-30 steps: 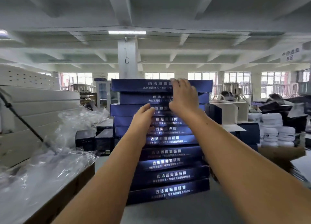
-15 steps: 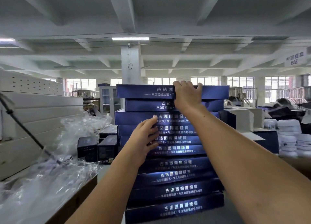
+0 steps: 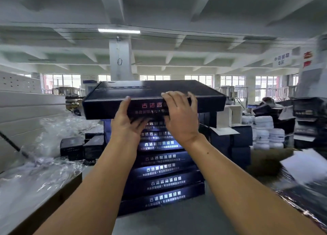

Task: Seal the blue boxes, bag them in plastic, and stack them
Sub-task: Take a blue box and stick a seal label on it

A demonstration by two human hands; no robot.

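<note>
Head view, and both hands are up on the flat dark-blue cardboard box (image 3: pixel 141 89) at the very top of the stack of matching blue boxes (image 3: pixel 164 183), which stands on the grey tabletop (image 3: pixel 177 224) straight ahead. The box sits skewed, jutting toward the camera and out to the left past the ones beneath it.

Left hand (image 3: pixel 124 127): thumb up the front face, fingers curled under the bottom edge, so it has hold. Right hand (image 3: pixel 182 121): palm on the front face, fingertips hooked over the top edge, gripping as well.

Now the handling. This is a wide, shallow, stiff carton, probably not heavy for its size but awkward. The printed faces on the stack shine, so I'd judge the surface slick; whether film covers the top one, I can't tell. Both hands are bunched near the middle of the long side, which leaves the far end unsupported and free to dip or swing. A wider hold toward the front corners, fingers underneath, looks safer. Corners will likely dent, and the tall stack could shift.

Crumpled clear plastic sheeting (image 3: pixel 44 164) lies left, and white round tubs (image 3: pixel 263 127) sit right.
</note>
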